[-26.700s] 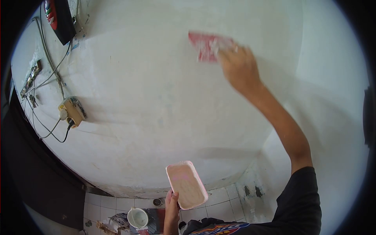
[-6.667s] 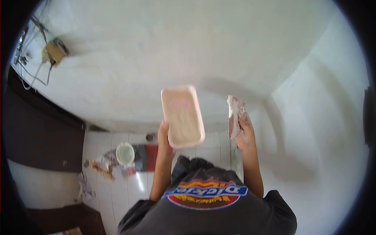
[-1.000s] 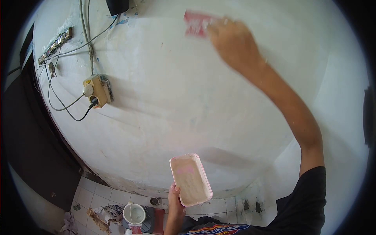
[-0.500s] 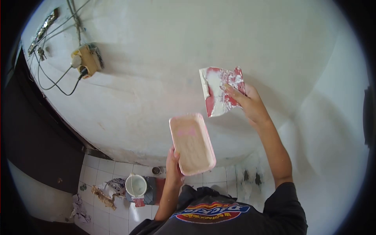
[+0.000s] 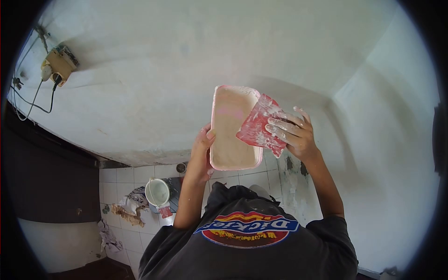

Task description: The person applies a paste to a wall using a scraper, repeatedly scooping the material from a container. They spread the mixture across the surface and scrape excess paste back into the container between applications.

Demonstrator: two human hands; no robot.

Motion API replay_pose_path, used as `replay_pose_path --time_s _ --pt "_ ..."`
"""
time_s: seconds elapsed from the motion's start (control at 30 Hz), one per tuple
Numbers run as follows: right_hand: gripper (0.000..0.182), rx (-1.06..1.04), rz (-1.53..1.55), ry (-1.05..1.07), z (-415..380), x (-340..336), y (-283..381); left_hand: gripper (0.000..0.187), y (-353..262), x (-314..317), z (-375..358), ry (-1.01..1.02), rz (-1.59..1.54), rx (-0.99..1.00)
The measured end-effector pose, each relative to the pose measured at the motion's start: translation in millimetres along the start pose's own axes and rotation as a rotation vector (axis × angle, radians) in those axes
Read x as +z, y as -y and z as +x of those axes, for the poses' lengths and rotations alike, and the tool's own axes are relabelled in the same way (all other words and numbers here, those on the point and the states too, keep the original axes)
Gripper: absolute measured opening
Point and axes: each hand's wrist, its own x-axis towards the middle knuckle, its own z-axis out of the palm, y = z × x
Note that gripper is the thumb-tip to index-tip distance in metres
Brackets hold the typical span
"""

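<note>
My left hand [image 5: 202, 147] grips a pink-edged rectangular tray [image 5: 260, 161] by its left side; a pale filler coating covers its inside. In my right hand [image 5: 296, 135] is a red putty spreader [image 5: 259, 125], smeared with white and held between thumb and fingers. The spreader overlaps the right part of the tray, its lower left corner over the tray's inside. White paste coats the fingertips of my right hand.
A pale wall [image 5: 158, 93] rises in front, with a power socket [image 5: 59, 65] and cables at upper left. On the tiled floor [image 5: 123, 175] stand a white bucket [image 5: 157, 192] and a small round cup [image 5: 181, 167]. Crumpled cloth [image 5: 109, 238] lies farther left, near a dark door [image 5: 51, 172].
My right hand has brought the spreader down from near the wall to the tray, turning it over. The tray has come up in the view, and the camera view has shifted.
</note>
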Motion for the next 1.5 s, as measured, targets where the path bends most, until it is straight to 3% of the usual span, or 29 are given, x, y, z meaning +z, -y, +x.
replay_pose_path --time_s 0.2,0.43,0.5,0.57,0.7,0.87,1.17,1.5 --pt "0.030 -0.013 -0.004 0.080 -42.0 -13.8 -17.6 0.073 9.5 14.7 5.4 0.021 0.058 -0.101" --pt "0.025 0.178 0.032 0.176 -91.0 -31.0 -42.5 0.067 22.5 8.1 10.1 -0.017 -0.081 -0.243" --pt "0.023 0.253 0.038 0.181 -121.8 -41.2 -52.6 0.065 40.7 40.7 5.8 -0.094 0.012 -0.056" --pt "0.020 0.894 0.397 -0.040 -138.4 -43.3 -53.4 0.066 49.7 65.2 0.5 -0.095 0.055 -0.022" --pt "0.023 0.925 0.455 -0.138 -85.0 -78.0 -53.4 0.070 59.8 87.6 -3.6 -0.083 0.270 0.039" --pt "0.030 0.874 0.401 0.069 -53.3 -94.1 -59.7 0.074 72.5 102.3 -3.1 -0.077 0.452 0.053" --pt "0.036 0.827 0.367 0.424 -67.0 -90.3 -67.7 0.071 75.5 125.9 -5.4 -0.139 0.746 0.073" --pt "0.028 0.879 0.330 0.649 -94.0 -65.8 -54.7 0.075 90.0 130.8 -0.8 -0.141 0.990 -0.039"
